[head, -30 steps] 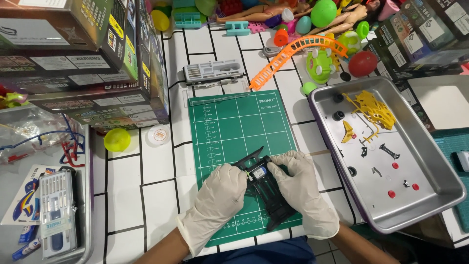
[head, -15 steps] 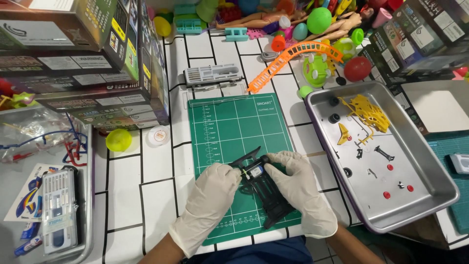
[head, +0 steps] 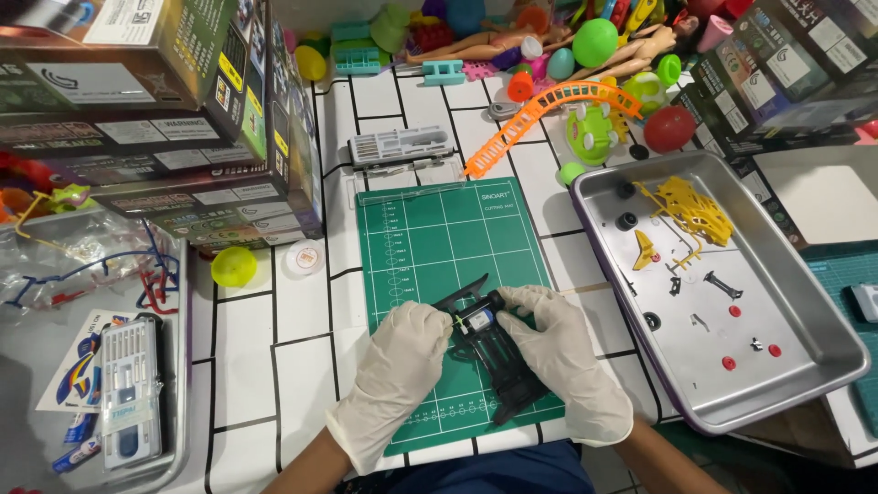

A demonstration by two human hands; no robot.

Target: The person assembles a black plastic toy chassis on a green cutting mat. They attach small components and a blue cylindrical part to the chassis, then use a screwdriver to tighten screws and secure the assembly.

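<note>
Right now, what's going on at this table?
A person in white gloves holds a black toy car frame over a green cutting mat. The left hand and the right hand both grip it, fingertips meeting at a small motor near its front end. To the right, a metal tray holds yellow plastic parts, small black wheels and red bits. Toys and boxes crowd the back of the table.

Two gloved hands [head: 402, 366], one green cutting mat [head: 439, 238], one metal tray [head: 805, 311], three red pegs [head: 729, 363].
</note>
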